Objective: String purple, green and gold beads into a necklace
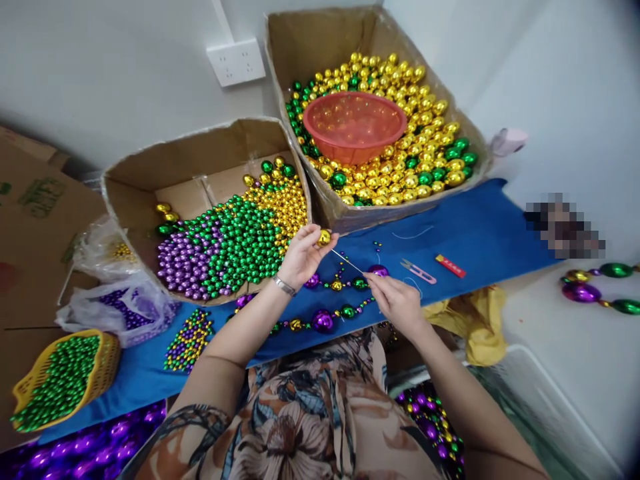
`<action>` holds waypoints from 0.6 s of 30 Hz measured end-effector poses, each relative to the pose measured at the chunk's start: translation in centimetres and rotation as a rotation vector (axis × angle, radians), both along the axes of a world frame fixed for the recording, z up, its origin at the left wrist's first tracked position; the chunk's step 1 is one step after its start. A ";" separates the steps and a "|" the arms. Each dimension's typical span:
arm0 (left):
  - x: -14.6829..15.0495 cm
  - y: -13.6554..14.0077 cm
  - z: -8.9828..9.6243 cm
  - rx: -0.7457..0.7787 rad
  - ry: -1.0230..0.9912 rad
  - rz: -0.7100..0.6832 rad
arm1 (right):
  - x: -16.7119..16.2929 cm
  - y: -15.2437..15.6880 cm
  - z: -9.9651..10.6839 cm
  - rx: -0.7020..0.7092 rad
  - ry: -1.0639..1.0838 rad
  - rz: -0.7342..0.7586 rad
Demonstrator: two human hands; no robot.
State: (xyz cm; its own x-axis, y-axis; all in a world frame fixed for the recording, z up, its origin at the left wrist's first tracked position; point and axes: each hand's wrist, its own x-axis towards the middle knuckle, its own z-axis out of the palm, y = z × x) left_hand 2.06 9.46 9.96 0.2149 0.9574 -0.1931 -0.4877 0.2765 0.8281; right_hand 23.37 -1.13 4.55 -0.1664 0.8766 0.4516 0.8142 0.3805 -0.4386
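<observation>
My left hand (pixel 303 257) pinches a shiny gold bead (pixel 325 237) above the front edge of the boxes. From that bead a thin white string (pixel 346 259) runs taut down to my right hand (pixel 397 300), whose fingertips are closed on it. Whether the string passes through the bead, I cannot make out. Under both hands lies a strand of purple, gold and green beads; a large purple bead (pixel 323 321) and a green bead (pixel 360 283) show on it. Another purple bead (pixel 380 271) sits just behind my right fingers.
A cardboard box (pixel 200 150) holds small beads; a taller box (pixel 325 40) holds gold and green ones under a red bowl (pixel 355 127). Pink thread snips (pixel 419 271) and a red packet (pixel 450 265) lie on the blue cloth (pixel 480 227). A yellow basket (pixel 107 363) stands left.
</observation>
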 end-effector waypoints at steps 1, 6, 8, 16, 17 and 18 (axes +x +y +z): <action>0.2 0.0 0.0 0.004 0.019 0.003 | 0.0 0.0 0.0 -0.003 -0.013 -0.005; 0.8 0.0 -0.6 0.145 0.183 0.010 | 0.3 -0.2 0.4 -0.034 -0.107 -0.057; 1.2 0.2 -0.9 0.227 0.288 0.005 | 0.6 -0.1 0.8 -0.053 -0.126 -0.082; 4.1 1.6 -1.1 0.407 0.327 0.059 | 3.5 1.3 3.3 -0.074 -0.120 -0.139; 4.5 1.9 -1.1 0.413 0.292 0.063 | 3.7 1.4 3.7 -0.070 -0.111 -0.139; 4.9 2.1 -1.1 0.416 0.255 0.069 | 3.9 1.4 4.0 -0.063 -0.100 -0.136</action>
State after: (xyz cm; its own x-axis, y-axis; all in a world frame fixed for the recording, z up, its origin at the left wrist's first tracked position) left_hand 6.95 11.60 8.88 0.1436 0.9749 0.1703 -0.2610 -0.1286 0.9567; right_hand 27.27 0.31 8.58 -0.0853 0.9201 0.3822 0.8971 0.2379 -0.3724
